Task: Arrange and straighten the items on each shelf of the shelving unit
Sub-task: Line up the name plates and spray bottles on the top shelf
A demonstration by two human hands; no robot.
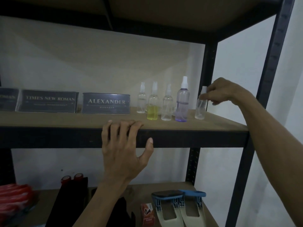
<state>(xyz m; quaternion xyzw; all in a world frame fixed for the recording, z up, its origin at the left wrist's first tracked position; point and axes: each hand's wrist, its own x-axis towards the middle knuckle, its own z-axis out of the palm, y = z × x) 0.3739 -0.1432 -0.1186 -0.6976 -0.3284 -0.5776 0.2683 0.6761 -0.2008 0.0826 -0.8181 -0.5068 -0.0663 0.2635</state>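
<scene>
Head view: dim shelving unit (193, 139), dark metal frame, brown boards. On the middle shelf (68, 119), three dark nameplates along the left, standing upright: one cut off by the left edge (8, 99), one reading "TIMES NEW ROMAN" (49, 100), one reading "ALEXANDER" (106, 103). To the right of them, a row of spray bottles with white caps, all upright: clear bottle (141, 100) set furthest back, yellow bottle (152, 105) just beside it, another clear one (166, 104), then a taller purple bottle (182, 102). Apart from that row, nearer the right rear post, a fifth bottle (200, 106), clear, base on the board.

Right hand (224, 91) reaching in from the right, fingertips pinched on the fifth bottle's white cap and neck, grasping it. Left hand (124, 149) draped over the front edge of the middle shelf, four fingers curled onto the board, thumb spread against the dark rail, holding nothing but the edge.

On the lower shelf (164, 187): red packets (13, 195) at far left, two red-topped cylinders (73, 177) behind a black object (72, 199), a small orange box (147, 213), and two punch-like tools (178, 205) with blue tops and pale bases side by side at the right.
</scene>
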